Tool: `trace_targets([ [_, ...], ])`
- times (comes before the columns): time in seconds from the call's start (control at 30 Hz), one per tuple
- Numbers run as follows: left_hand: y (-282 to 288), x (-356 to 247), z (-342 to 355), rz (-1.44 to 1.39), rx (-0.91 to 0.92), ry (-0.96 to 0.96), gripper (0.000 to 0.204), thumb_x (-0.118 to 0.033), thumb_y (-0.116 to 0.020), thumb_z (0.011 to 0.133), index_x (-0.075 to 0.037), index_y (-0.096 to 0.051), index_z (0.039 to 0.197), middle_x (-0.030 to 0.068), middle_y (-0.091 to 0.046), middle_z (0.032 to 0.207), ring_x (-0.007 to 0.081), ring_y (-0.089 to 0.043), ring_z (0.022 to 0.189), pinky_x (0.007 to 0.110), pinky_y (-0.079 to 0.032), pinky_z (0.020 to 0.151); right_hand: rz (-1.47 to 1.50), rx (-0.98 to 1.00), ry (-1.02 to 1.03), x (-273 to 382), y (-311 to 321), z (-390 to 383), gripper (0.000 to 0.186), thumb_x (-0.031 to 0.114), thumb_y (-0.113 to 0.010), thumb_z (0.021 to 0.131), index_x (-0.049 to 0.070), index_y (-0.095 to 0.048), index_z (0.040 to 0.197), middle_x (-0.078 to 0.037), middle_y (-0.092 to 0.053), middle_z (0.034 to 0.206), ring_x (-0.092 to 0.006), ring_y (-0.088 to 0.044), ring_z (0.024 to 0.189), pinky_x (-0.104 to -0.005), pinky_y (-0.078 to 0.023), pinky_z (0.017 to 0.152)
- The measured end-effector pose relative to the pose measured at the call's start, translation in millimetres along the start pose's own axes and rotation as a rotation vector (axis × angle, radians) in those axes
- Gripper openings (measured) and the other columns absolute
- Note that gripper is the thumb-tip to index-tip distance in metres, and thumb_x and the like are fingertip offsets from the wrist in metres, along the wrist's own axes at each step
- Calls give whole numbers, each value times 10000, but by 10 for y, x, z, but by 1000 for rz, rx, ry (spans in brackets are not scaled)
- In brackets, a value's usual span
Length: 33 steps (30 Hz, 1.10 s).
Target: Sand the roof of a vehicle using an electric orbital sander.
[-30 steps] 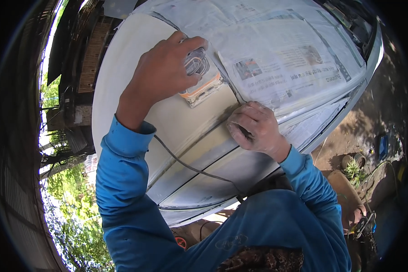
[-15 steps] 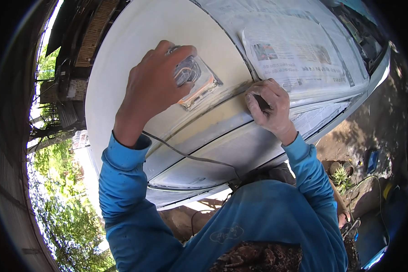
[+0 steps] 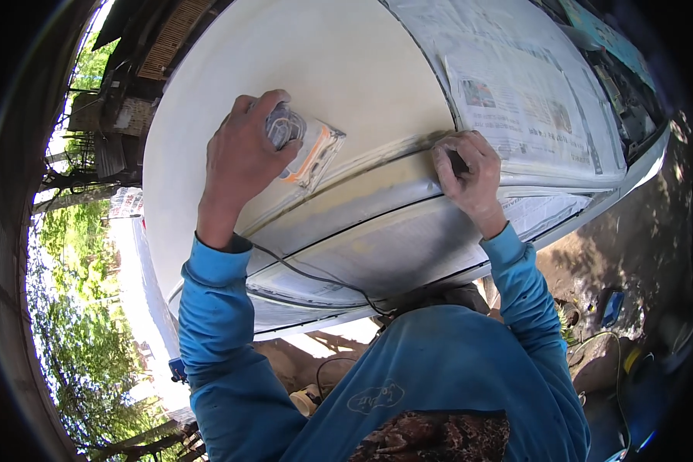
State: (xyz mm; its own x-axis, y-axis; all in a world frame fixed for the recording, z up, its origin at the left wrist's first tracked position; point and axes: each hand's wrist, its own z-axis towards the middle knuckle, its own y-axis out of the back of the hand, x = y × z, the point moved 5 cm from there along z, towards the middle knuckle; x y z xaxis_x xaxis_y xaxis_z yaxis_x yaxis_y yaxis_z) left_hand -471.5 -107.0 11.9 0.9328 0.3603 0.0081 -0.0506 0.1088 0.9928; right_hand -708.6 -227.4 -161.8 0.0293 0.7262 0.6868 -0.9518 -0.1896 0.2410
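Observation:
My left hand (image 3: pixel 242 154) is closed on a handheld sander (image 3: pixel 308 158), grey on top with a square pad and orange band, which rests on the cream-coated vehicle panel (image 3: pixel 331 54). A dark cord (image 3: pixel 308 276) runs from under my left wrist across the bodywork. My right hand (image 3: pixel 468 169) rests curled on a ridge along the panel, just beside newspaper sheets (image 3: pixel 531 108) covering the right part of the vehicle. Its fingers bend round a dark, empty-looking hollow.
Dark wooden boards (image 3: pixel 162 46) and leafy trees (image 3: pixel 77 308) show at left. On the shaded dirt ground (image 3: pixel 593 262) at right lie a small blue object (image 3: pixel 610 308) and a thin hose (image 3: pixel 616 362). More masked bodywork (image 3: pixel 539 212) spans below my right hand.
My left hand and the sander have moved left across the panel. My right hand has shifted right and up along the ridge, still curled. The view has shifted, showing more upper panel.

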Motion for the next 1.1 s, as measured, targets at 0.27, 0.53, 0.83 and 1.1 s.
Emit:
trace_targets([
  [0.27, -244, -847, 426, 125, -157, -105, 616, -299, -800, 768, -205, -585, 1338, 135, -634, 1084, 365, -693, 933, 474, -575, 799, 33, 149, -87, 109, -7, 167, 355, 118, -745, 797, 20, -682, 1132, -198, -675, 1097, -386, -649, 983, -434, -540, 855],
  [0.53, -293, -683, 431, 53, -221, -23, 560, -253, -759, 735, -172, -633, 1274, 179, -644, 1085, 420, -705, 921, 493, -607, 720, 92, 338, -47, 478, -755, 713, 987, 337, -878, 713, 1, -380, 1496, -234, -584, 1351, -411, -564, 1247, -458, -480, 1057],
  [0.83, -102, 249, -98, 10, -216, 200, 615, -314, -736, 723, -155, -617, 1305, 186, -660, 1105, 403, -709, 953, 497, -590, 786, 79, 513, 114, 1074, -1745, 721, 827, 458, -901, 626, -6, -574, 1228, -183, -627, 1121, -371, -626, 1075, -464, -525, 948],
  [1.1, 41, 1115, -750, -22, -236, 371, 631, -320, -738, 724, -165, -610, 1322, 182, -684, 1092, 400, -708, 967, 497, -580, 840, 102, 621, 250, 1702, -2603, 435, 811, 447, -899, 600, -33, -572, 1166, -196, -609, 1099, -390, -626, 1047, -471, -533, 918],
])
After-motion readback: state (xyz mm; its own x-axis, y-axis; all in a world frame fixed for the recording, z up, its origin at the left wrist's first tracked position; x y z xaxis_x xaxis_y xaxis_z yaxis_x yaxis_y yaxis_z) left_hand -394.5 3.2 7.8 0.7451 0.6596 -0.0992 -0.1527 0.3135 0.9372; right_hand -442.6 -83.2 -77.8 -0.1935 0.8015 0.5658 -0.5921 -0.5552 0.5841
